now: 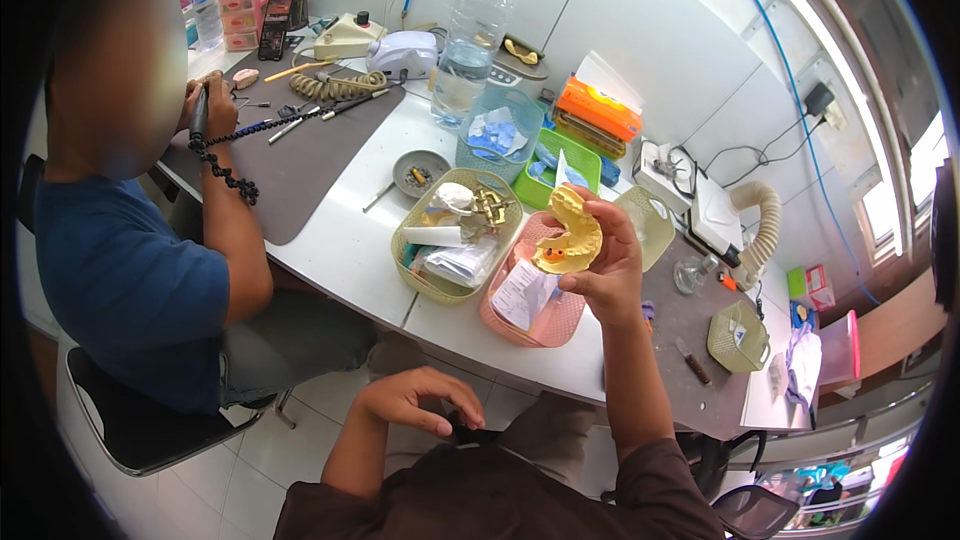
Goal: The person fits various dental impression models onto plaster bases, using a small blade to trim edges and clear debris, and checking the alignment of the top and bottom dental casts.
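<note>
A yellow plaster dental cast (577, 238), curved like a jaw with small orange marks near its lower end, is raised in my right hand (617, 270). The thumb and fingers grip its right side above the pink basket (540, 332), in which a printed paper slip (524, 294) lies. My left hand (412, 400) hovers over my lap, its fingers loosely stretched and holding nothing. Left of the pink basket stands a pale green basket (412, 275) with a brass-coloured dental articulator (489, 204), white pieces and folded papers inside.
A co-worker in a blue shirt (140, 280) sits at my left, holding a handpiece (199, 117). Behind the baskets stand a large water bottle (470, 55), a grey ashtray (421, 172) and an orange tissue box (598, 108). A knife (692, 362) lies at right.
</note>
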`<state>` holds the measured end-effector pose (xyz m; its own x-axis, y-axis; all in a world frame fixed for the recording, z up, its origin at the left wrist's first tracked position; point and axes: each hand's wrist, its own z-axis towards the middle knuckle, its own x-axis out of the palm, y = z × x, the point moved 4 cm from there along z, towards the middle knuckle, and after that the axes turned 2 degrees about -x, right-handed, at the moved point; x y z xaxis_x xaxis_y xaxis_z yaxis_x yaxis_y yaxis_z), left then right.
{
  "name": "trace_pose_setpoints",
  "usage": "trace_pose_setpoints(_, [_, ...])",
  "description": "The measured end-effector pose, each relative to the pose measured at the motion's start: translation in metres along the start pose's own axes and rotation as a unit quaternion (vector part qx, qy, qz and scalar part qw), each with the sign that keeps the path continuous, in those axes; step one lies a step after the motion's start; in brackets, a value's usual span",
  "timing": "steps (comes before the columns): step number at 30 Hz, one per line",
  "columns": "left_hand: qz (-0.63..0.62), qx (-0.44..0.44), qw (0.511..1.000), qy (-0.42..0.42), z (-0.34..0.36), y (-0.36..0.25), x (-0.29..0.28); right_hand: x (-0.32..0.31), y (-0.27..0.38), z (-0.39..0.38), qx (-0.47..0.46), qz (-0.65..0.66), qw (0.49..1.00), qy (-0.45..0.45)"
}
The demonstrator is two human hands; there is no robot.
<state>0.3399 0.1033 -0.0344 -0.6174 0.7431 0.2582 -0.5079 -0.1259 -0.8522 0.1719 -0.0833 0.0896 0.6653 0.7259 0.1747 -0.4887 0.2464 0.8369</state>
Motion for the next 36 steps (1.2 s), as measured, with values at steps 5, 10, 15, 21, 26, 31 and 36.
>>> trace_pose_setpoints(5, [0.001,0.117,0.947,-0.299,0.033,-0.053,-0.027,0.015,-0.008,0.009,-0.038,-0.091,0.995,0.0])
trace_pose_setpoints(10, [0.022,0.16,0.882,-0.443,0.079,-0.061,-0.036,0.027,-0.004,0.012,-0.076,-0.184,0.98,0.018])
trace_pose_setpoints(15, [0.133,0.152,0.88,-0.429,0.083,-0.053,-0.04,0.025,0.002,0.01,-0.057,-0.22,0.973,0.037])
trace_pose_setpoints(21, [0.371,0.221,0.793,-0.429,0.082,-0.048,-0.044,0.024,0.002,0.007,-0.047,-0.235,0.969,0.06])
trace_pose_setpoints(26, [0.371,0.256,0.775,-0.442,0.078,-0.04,-0.044,0.027,0.001,0.003,-0.035,-0.24,0.968,0.056])
trace_pose_setpoints(31, [0.38,0.271,0.775,-0.427,0.08,-0.037,-0.048,0.024,-0.002,0.001,-0.038,-0.245,0.968,0.05])
trace_pose_setpoints(36, [0.386,0.268,0.775,-0.424,0.082,-0.034,-0.049,0.022,-0.002,-0.001,-0.047,-0.251,0.966,0.041])
